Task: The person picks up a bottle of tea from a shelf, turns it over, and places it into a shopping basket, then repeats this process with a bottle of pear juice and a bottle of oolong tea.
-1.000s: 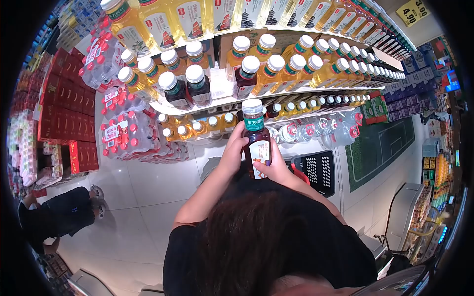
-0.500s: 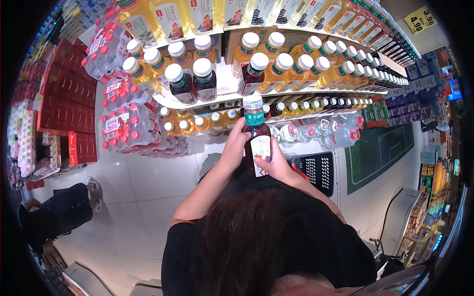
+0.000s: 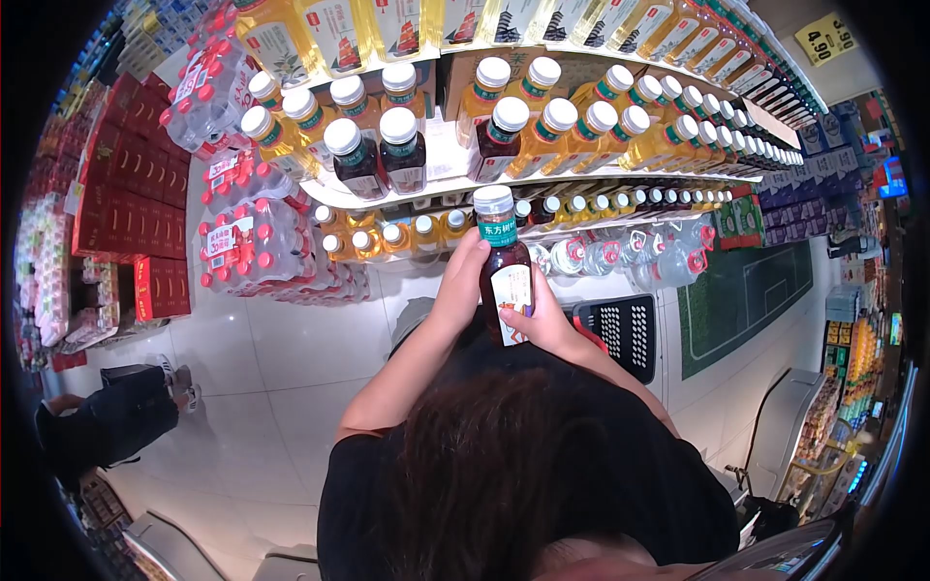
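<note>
A dark tea bottle (image 3: 508,276) with a white cap, a green neck label and a white front label is held upright before my chest. My left hand (image 3: 465,276) wraps round its left side, thumb near the neck. Lower on the right side, my right hand (image 3: 544,318) grips the bottle with the thumb over the white label. Beyond it, a white shelf (image 3: 446,182) carries rows of amber and dark bottles. Two dark bottles (image 3: 402,150) stand at its front edge, left of a gap.
Red-capped bottle packs (image 3: 257,247) are stacked at left, beside red boxes (image 3: 136,165). Large clear jugs (image 3: 668,257) stand low at right. A black basket (image 3: 620,334) is near my right forearm. Another person (image 3: 116,416) in dark clothes is at the left.
The bottle in my hands has shifted very slightly left. At the left, the other person's feet have moved, with both shoes now showing.
</note>
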Tool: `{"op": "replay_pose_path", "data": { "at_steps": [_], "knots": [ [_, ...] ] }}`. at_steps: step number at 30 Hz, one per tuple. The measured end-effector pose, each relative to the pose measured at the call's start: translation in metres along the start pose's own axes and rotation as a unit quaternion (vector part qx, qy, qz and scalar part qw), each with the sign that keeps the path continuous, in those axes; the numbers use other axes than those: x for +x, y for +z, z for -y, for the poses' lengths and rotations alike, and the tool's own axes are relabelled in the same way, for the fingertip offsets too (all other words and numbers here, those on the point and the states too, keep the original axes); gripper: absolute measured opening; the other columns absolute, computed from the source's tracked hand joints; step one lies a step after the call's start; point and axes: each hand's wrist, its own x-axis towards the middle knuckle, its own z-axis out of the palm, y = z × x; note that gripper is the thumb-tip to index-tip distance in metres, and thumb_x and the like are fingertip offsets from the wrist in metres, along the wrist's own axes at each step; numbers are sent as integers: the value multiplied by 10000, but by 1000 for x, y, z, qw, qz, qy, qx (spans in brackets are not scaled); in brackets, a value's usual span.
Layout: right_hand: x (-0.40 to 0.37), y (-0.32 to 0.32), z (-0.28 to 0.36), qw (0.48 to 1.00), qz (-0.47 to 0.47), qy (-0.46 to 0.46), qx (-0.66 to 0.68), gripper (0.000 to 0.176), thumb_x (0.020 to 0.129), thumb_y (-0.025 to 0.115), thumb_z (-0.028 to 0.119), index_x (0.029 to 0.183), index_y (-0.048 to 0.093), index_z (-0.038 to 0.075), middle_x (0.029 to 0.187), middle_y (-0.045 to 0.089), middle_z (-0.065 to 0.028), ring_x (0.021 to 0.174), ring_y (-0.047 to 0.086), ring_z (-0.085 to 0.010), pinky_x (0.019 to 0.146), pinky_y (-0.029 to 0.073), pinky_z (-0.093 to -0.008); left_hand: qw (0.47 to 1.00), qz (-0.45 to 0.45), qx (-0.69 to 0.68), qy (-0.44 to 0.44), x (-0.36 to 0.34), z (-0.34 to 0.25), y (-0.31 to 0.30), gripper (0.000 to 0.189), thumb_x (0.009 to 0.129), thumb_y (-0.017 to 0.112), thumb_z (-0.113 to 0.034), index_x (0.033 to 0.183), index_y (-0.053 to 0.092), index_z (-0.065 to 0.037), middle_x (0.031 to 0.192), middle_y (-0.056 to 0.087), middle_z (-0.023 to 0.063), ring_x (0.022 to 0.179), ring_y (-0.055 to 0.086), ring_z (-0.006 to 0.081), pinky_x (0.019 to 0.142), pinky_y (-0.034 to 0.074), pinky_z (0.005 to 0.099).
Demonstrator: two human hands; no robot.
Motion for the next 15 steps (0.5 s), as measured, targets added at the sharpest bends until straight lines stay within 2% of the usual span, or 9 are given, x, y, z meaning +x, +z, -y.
{"op": "replay_pose_path", "data": {
  "at_steps": [3,15],
  "knots": [
    [-1,-1,-1,1000,-1,4,-11,689,777,694,99,1322,285,-1,1163,476,-98,1075,480,-150,927,409,-320,1000,3,28,-3,2,3,-3,385,948,371,-240,1259,452,-27,1124,571,91,1036,558,169,919,426,310],
    [-2,-5,1,999,-10,9,-31,683,772,698,115,1312,298,-10,1180,482,-119,1097,481,-173,944,397,-329,998,8,59,-2,4,1,2,368,943,372,-223,1238,462,-22,1109,575,91,1019,558,166,912,423,309]
  ]
}}
